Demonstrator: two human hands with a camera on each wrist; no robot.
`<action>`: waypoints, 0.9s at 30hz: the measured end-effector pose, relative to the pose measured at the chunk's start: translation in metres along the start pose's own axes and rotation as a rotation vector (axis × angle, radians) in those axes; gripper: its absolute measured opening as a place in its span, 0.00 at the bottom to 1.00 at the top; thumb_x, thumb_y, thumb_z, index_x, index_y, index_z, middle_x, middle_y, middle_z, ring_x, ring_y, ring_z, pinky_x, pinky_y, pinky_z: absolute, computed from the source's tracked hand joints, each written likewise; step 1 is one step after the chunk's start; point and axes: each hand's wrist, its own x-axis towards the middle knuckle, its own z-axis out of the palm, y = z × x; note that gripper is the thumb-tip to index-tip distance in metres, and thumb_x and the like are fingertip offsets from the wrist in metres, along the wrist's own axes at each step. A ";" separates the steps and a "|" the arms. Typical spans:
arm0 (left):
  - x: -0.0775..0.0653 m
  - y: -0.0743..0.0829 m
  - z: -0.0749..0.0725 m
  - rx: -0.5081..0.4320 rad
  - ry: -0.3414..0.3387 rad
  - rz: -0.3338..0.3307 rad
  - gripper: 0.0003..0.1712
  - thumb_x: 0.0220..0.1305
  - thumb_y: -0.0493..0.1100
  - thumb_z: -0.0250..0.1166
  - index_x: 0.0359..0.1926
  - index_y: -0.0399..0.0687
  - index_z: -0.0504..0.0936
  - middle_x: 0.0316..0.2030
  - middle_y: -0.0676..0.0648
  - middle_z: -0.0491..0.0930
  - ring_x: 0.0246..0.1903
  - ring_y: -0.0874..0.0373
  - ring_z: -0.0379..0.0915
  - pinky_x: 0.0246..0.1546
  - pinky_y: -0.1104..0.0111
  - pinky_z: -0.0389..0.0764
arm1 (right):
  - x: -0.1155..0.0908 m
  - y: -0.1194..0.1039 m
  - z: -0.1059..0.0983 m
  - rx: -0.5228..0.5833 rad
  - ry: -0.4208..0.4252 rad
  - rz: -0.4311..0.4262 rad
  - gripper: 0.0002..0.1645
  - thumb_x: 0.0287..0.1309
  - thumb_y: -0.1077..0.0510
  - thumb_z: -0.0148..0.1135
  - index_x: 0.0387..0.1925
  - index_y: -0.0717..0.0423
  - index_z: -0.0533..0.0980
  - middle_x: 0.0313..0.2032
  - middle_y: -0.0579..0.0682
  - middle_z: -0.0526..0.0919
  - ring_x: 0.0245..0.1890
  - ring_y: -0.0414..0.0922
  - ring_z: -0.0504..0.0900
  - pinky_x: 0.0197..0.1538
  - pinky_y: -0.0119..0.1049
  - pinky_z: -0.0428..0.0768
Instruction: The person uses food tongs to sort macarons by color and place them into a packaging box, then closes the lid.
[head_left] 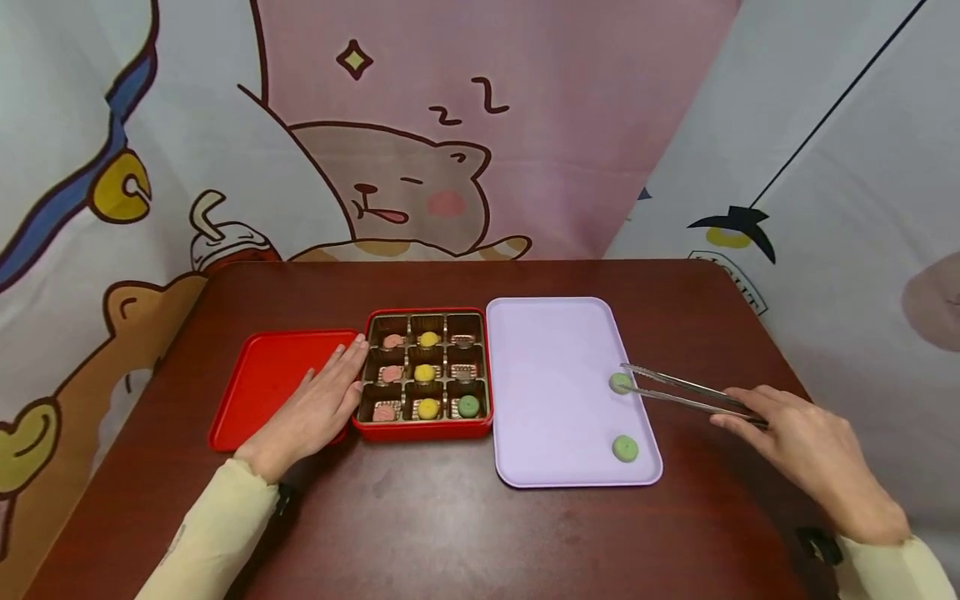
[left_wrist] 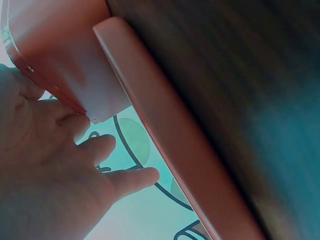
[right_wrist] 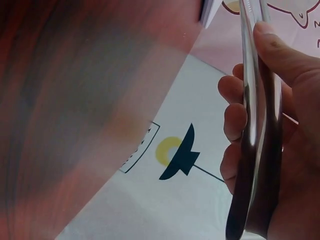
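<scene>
My right hand grips metal tongs, whose tips stand at a green macaron-like piece by the right rim of the lilac tray. Nearer me on that tray lies a second green piece. Fingers straight, my left hand rests against the left side of a red box with a gold divided insert. Its left column holds pink pieces, the middle one yellow pieces, and the front right compartment a green piece.
A red lid lies left of the box, partly under my left hand and forearm. Box and tray stand side by side on a dark wooden table. Behind the table hangs a cartoon-printed cloth.
</scene>
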 end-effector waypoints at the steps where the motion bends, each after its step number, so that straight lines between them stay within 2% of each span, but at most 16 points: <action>1: 0.000 0.000 0.000 0.000 0.000 -0.001 0.39 0.82 0.52 0.47 0.84 0.47 0.44 0.83 0.43 0.42 0.80 0.37 0.40 0.70 0.30 0.48 | 0.000 0.001 0.000 -0.004 -0.008 0.003 0.30 0.49 0.44 0.80 0.50 0.58 0.84 0.39 0.55 0.86 0.32 0.55 0.84 0.23 0.59 0.77; 11: 0.000 0.000 0.001 0.003 0.006 0.005 0.39 0.82 0.52 0.47 0.84 0.47 0.45 0.83 0.43 0.42 0.80 0.37 0.41 0.70 0.30 0.49 | -0.003 0.002 0.004 -0.036 -0.016 -0.002 0.29 0.48 0.44 0.81 0.48 0.58 0.85 0.37 0.54 0.86 0.31 0.54 0.84 0.20 0.56 0.76; 16: 0.000 -0.001 0.000 0.005 0.012 0.012 0.39 0.82 0.51 0.47 0.84 0.47 0.45 0.83 0.43 0.42 0.80 0.37 0.41 0.70 0.29 0.49 | -0.001 -0.001 0.004 -0.051 -0.014 -0.018 0.28 0.47 0.45 0.81 0.47 0.57 0.86 0.34 0.53 0.86 0.28 0.51 0.82 0.18 0.50 0.75; 23: 0.000 -0.001 0.001 0.003 0.015 0.012 0.39 0.81 0.51 0.48 0.84 0.46 0.45 0.83 0.43 0.43 0.80 0.37 0.41 0.70 0.29 0.49 | 0.004 -0.010 0.006 -0.058 -0.041 -0.004 0.30 0.46 0.44 0.82 0.47 0.57 0.85 0.33 0.53 0.85 0.27 0.50 0.80 0.23 0.54 0.79; 27: -0.001 -0.001 0.002 0.002 0.014 0.004 0.39 0.81 0.52 0.48 0.84 0.46 0.45 0.82 0.42 0.43 0.80 0.37 0.41 0.70 0.29 0.49 | 0.009 -0.016 0.012 -0.050 -0.023 -0.045 0.30 0.44 0.44 0.82 0.47 0.56 0.86 0.33 0.52 0.85 0.24 0.48 0.79 0.20 0.46 0.77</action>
